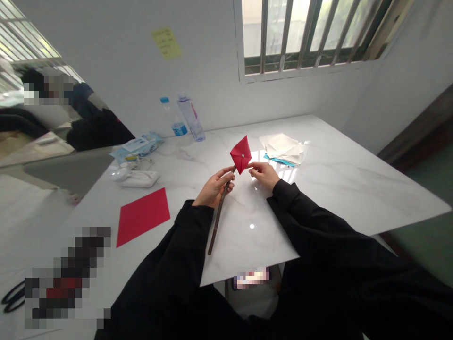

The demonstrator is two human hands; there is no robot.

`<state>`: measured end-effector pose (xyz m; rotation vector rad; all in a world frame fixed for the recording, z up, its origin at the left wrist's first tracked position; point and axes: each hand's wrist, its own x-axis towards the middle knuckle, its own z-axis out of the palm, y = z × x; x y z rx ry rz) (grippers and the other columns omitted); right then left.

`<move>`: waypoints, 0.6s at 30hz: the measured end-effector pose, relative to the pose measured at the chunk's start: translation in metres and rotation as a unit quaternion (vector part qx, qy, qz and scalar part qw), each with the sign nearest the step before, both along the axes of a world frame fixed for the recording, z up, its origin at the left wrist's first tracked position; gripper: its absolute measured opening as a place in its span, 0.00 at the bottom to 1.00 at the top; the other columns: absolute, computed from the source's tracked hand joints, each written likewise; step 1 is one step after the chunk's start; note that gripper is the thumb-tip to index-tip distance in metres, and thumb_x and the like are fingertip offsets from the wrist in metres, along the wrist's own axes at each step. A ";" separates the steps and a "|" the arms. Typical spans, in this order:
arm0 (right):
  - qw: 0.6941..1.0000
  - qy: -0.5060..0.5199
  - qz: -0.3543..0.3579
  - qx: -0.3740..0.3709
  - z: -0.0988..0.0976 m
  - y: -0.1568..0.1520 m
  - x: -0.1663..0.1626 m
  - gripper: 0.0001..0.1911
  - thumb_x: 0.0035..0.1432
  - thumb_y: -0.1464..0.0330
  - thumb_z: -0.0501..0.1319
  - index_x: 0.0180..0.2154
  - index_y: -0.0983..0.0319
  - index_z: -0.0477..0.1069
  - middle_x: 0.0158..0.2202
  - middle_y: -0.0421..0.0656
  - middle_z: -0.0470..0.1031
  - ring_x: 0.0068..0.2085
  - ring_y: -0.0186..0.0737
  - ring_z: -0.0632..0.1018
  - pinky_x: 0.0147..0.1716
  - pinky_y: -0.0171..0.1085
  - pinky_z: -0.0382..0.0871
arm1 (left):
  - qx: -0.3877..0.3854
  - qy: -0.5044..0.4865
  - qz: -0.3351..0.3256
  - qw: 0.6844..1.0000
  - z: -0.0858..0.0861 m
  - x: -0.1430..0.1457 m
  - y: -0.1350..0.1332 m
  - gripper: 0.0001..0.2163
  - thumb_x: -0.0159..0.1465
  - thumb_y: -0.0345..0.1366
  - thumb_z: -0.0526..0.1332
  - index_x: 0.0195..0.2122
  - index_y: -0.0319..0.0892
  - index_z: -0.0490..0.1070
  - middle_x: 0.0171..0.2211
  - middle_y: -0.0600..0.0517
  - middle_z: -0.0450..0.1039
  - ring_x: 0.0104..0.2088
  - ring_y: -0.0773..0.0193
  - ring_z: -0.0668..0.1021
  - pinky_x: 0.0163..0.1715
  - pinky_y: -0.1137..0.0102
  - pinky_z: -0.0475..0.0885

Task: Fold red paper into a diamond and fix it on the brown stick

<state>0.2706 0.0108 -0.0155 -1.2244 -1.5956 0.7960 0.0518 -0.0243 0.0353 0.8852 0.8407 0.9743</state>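
A red paper pinwheel (242,160) sits at the top of a thin dark brown stick (217,221), with a small pale pin at its centre. My left hand (212,189) is closed around the upper part of the stick, just below the paper, and the stick tilts down toward the table's near edge. Beside the pinwheel's lower right edge is my right hand (265,175), its index finger stretched toward the paper and the other fingers loosely bent. Whether that fingertip touches the paper I cannot tell. No object shows in the right hand.
A red paper sheet (144,216) lies left on the marble-patterned table (357,189). Cream paper pieces (282,145) are at the back right. Two plastic bottles (191,115), a wipes pack (141,144) and a white power strip (137,178) stand back left. Scissors handles (14,296) show lower left.
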 end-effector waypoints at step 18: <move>0.996 -0.035 -0.073 -0.028 0.003 0.002 0.011 0.27 0.55 0.69 0.62 0.57 0.59 0.78 0.29 0.38 0.79 0.29 0.37 0.74 0.36 0.37 0.70 | 0.009 0.068 0.037 0.997 -0.009 -0.001 0.004 0.23 0.52 0.41 0.79 0.46 0.40 0.77 0.34 0.55 0.71 0.22 0.76 0.72 0.19 0.80 0.64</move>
